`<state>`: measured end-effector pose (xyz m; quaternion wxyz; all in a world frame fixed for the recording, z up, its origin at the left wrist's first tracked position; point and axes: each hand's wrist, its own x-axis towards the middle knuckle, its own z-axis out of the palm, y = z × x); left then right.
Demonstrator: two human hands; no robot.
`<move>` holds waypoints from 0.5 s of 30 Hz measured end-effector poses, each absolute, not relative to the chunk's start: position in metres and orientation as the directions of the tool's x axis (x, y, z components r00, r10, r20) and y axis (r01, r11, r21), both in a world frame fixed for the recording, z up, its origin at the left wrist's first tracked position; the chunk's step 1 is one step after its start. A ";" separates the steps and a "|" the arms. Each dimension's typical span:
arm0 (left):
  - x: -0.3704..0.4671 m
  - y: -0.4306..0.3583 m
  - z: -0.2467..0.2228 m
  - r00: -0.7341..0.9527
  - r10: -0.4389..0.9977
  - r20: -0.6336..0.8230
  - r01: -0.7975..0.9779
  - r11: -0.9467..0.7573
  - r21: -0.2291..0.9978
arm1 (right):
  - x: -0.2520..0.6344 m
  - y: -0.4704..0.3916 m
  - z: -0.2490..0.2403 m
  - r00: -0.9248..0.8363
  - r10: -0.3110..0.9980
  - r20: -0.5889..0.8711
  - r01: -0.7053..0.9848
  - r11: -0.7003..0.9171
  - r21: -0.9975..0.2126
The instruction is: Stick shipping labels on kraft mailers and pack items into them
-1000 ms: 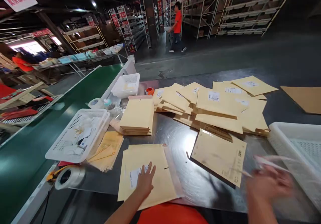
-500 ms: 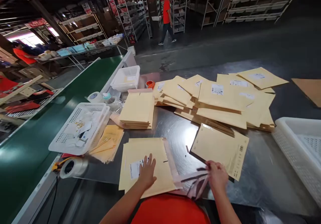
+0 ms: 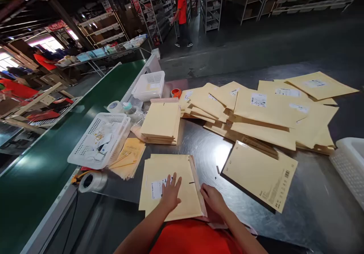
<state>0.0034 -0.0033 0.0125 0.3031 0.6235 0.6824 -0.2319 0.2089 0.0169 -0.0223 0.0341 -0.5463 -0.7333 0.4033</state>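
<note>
Metal worktable point(image 3: 193, 140): dark and shiny, strewn with yellowish envelopes, in a dim warehouse; it runs out on every side of the labelled envelope point(image 3: 182, 170) except the near one, where the person stands.
Left hand point(image 3: 170, 195): palm down on the labelled envelope, fingers spread, partly covering its shipping label point(image 3: 157, 190).
Right hand point(image 3: 212, 199): fingers curled at the right edge of the labelled envelope, by its pale flap point(image 3: 197, 182) — whether they pinch it, I cannot tell.
Labelled envelope: lying flat under the left hand, near edge close to the person's body; another sheet's edge shows beneath its left side.
Printed envelope point(image 3: 258, 178): right of the labelled envelope, apart from it, lying askew with a barcode at one end.
Plain stack point(image 3: 160, 121): just beyond the labelled envelope, squared up fairly neatly.
Orange envelopes point(image 3: 132, 153): left of the labelled envelope, loosely fanned.
Clear tape roll point(image 3: 99, 182): farther left of it, at the table's edge.
White basket point(image 3: 121, 142): left of and beyond the labelled envelope, holding small loose items.
Envelope pile point(image 3: 264, 113): beyond and to the right of the labelled envelope, overlapping untidily, several labels face up.
Green conveyor belt point(image 3: 96, 100): well left of it, past the white basket.
Walking person point(image 3: 182, 11): far beyond the labelled envelope — orange top, near the shelves point(image 3: 212, 7).
</note>
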 end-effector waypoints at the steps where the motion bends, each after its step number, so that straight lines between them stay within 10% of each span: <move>1: 0.004 -0.003 0.012 -0.044 0.711 -0.702 0.991 0.118 0.058 | 0.205 0.015 -0.023 -0.426 0.818 -0.387 0.770 0.103 -0.630; 15: 0.004 -0.005 -0.017 -0.080 0.700 -0.710 0.991 0.135 0.022 | 0.110 0.108 -0.050 -0.229 0.918 -0.323 0.918 0.092 -0.387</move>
